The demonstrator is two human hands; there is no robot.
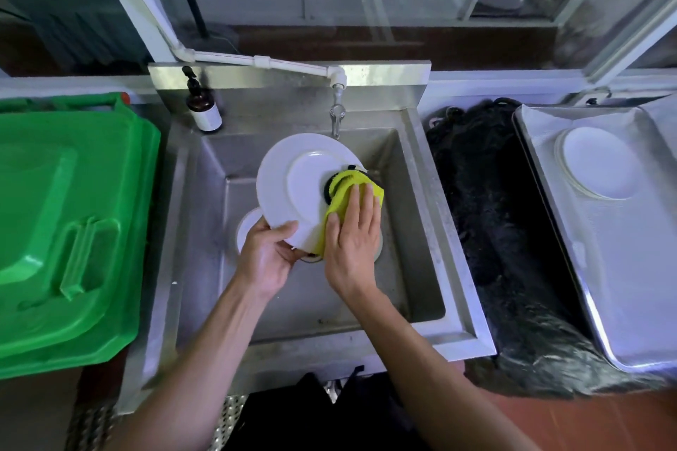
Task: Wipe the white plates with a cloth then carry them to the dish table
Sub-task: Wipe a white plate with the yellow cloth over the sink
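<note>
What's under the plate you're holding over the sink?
More white plates lie on the sink floor beneath the held plate. How many I cannot tell: the plate, the yellow cloth and both hands cover most of them.

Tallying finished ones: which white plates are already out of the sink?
The stack of white plates on the metal tray at right; the others are over or in the sink.
</note>
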